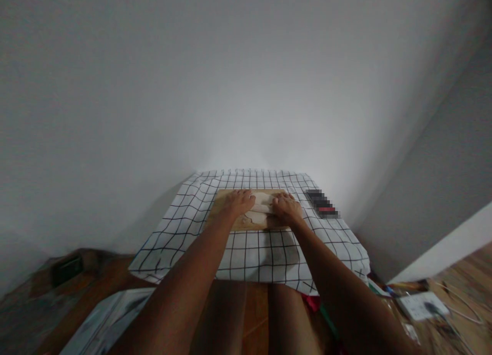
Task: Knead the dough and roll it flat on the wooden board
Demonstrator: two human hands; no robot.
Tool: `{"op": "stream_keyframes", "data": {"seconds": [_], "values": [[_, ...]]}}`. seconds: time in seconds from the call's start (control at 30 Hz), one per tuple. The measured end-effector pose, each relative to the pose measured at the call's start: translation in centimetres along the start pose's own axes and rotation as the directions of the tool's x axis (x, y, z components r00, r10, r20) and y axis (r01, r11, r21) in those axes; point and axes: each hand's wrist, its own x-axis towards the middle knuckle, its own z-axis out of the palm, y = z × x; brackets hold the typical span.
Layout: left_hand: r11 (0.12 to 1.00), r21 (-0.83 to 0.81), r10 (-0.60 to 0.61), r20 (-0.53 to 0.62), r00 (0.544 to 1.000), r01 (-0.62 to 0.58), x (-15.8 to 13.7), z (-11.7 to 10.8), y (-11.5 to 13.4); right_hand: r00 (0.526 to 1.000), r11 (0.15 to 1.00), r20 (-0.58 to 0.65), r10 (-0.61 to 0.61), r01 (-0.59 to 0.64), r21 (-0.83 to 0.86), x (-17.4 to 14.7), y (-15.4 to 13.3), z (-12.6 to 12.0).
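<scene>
A wooden board [219, 204] lies on the cloth-covered table in front of me. Pale, flattened dough [257, 218] is spread on it, reaching both nearer and farther than a light rolling pin [263, 208] that lies crosswise. My left hand [241, 201] rests over the pin's left end, its fingers bent forward and down. Over the right end, my right hand [286, 206] is curled with the knuckles up. The pin's ends are hidden beneath both hands.
A white cloth with black grid lines [253, 252] covers the table. At its right side lies a dark, blurred-out object [321, 204]. Walls stand behind and to the right. On the floor at right sits a white power strip [421, 306] with cables.
</scene>
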Motion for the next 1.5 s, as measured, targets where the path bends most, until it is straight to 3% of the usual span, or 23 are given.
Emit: {"op": "stream_keyframes", "data": {"seconds": [0.23, 0.47, 0.67, 0.87, 1.03, 1.27, 1.5], "values": [[0.998, 0.026, -0.052, 0.077, 0.996, 0.051, 2.7, 0.4, -0.2, 0.998, 1.0, -0.06, 0.019, -0.02, -0.019, 2.7, 0.7, 0.9], [0.995, 0.008, -0.099, 0.072, 0.992, 0.099, 3.4, 0.2, 0.3, 0.999, 0.999, -0.035, 0.041, -0.041, -0.004, 4.2, 1.1, 1.3], [0.996, 0.082, -0.029, -0.059, 0.998, 0.034, 1.3, 0.1, 0.4, 0.999, 0.999, -0.006, 0.048, -0.048, 0.009, 2.5, 0.5, 0.6], [0.993, 0.121, 0.026, -0.166, 0.986, -0.006, -1.7, 0.1, 0.5, 0.997, 1.0, -0.078, 0.017, -0.018, -0.008, -0.3, 0.0, 0.8], [0.979, 0.172, 0.137, -0.167, 0.976, -0.108, -3.6, 0.3, 0.2, 0.995, 1.0, -0.1, 0.009, -0.01, -0.006, -2.2, -0.7, 0.7], [0.98, 0.176, 0.137, -0.231, 0.963, -0.097, -5.2, 1.2, -0.2, 0.989, 0.998, -0.147, -0.031, 0.023, -0.054, -3.8, -1.0, 0.2], [0.964, 0.214, 0.21, -0.25, 0.945, -0.157, -6.1, 2.1, -0.9, 0.984, 0.998, -0.174, -0.048, 0.039, -0.055, -5.0, -0.9, 0.6]]}}
